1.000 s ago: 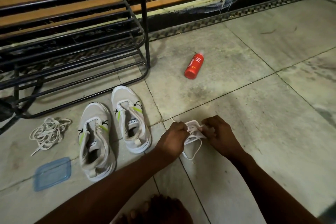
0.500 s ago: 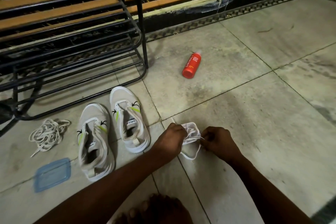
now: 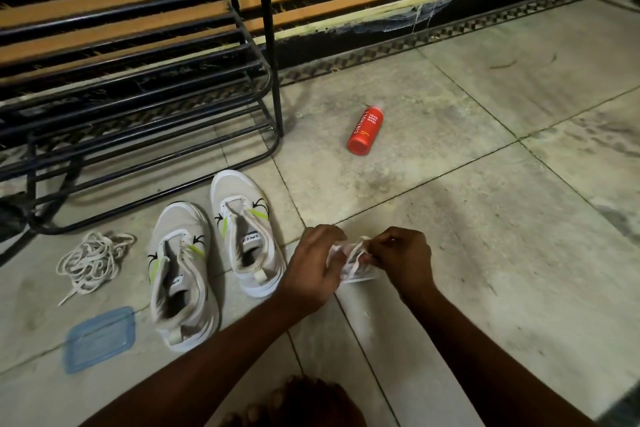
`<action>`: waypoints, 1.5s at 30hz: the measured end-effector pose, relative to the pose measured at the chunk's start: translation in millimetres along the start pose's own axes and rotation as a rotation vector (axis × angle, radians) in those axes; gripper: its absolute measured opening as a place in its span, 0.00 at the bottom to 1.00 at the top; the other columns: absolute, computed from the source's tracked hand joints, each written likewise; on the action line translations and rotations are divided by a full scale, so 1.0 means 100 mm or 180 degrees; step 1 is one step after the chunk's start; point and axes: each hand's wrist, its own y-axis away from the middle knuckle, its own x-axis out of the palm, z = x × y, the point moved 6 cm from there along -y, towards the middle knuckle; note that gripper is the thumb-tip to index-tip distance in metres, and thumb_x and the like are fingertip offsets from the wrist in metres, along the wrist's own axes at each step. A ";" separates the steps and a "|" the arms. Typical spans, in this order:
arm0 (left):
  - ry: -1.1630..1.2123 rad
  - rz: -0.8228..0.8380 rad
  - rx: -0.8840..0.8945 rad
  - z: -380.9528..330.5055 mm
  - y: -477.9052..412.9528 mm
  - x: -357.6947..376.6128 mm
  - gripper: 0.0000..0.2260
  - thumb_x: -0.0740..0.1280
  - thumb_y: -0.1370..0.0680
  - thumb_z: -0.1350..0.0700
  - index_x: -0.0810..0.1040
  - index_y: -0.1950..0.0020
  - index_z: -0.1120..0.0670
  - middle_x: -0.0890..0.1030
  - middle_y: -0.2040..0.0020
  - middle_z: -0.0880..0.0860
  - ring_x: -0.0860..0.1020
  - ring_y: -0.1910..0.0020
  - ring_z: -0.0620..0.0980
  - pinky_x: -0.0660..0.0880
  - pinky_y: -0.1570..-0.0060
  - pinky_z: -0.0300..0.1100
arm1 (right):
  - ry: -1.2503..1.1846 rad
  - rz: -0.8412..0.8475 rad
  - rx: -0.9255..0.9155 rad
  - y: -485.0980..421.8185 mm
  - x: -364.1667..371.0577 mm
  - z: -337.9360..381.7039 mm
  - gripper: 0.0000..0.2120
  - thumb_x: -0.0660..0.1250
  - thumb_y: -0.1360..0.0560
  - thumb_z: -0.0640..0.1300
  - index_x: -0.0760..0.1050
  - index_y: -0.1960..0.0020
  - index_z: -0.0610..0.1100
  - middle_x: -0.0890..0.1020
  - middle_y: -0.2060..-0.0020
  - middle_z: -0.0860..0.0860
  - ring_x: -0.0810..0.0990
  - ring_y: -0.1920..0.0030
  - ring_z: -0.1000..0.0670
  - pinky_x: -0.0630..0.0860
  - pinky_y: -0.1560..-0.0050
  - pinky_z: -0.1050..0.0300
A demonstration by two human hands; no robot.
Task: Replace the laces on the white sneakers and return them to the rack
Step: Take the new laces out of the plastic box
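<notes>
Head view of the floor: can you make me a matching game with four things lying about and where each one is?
Things:
1 red bottle
2 blue lid
3 loose lace pile
4 lace bundle

Places:
A held between the left hand and right hand
B heaped on the floor, left of the sneakers, by the rack
C on its side, right of the rack
D flat on the floor, nearer the person than the heap

Pairs: 1-C, 2-D, 3-B, 4-A.
</notes>
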 end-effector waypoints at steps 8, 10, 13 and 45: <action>-0.0983 0.0926 -0.0560 0.26 0.11 0.13 0.40 0.70 0.31 0.34 0.66 0.22 0.48 0.66 0.23 0.49 0.63 0.27 0.52 0.64 0.28 0.49 | 0.1967 0.0535 -0.1508 0.10 0.34 -0.03 0.13 0.69 0.31 0.31 0.75 0.70 0.44 0.75 0.75 0.54 0.71 0.74 0.58 0.65 0.69 0.71; -0.1117 0.1034 -0.0518 0.27 0.11 0.14 0.44 0.68 0.34 0.29 0.65 0.22 0.47 0.68 0.26 0.48 0.67 0.30 0.52 0.66 0.32 0.48 | 0.2262 0.0607 -0.1624 0.09 0.37 -0.07 0.09 0.69 0.31 0.34 0.78 0.68 0.42 0.79 0.73 0.49 0.75 0.72 0.53 0.62 0.68 0.71; -0.1289 0.0969 -0.0183 0.24 0.15 0.16 0.46 0.72 0.37 0.30 0.67 0.23 0.48 0.70 0.31 0.49 0.70 0.36 0.52 0.69 0.38 0.47 | 0.2654 0.0551 -0.1699 0.11 0.46 -0.01 0.08 0.66 0.37 0.36 0.74 0.74 0.43 0.77 0.77 0.48 0.76 0.77 0.50 0.60 0.70 0.66; -0.1386 0.1341 0.0385 0.10 0.03 0.43 0.10 0.62 0.31 0.56 0.82 0.56 0.54 0.80 0.57 0.53 0.77 0.55 0.56 0.72 0.57 0.46 | 0.3369 0.0732 -0.1766 0.03 0.29 -0.17 0.08 0.66 0.28 0.35 0.82 0.55 0.43 0.79 0.54 0.48 0.74 0.50 0.44 0.76 0.66 0.49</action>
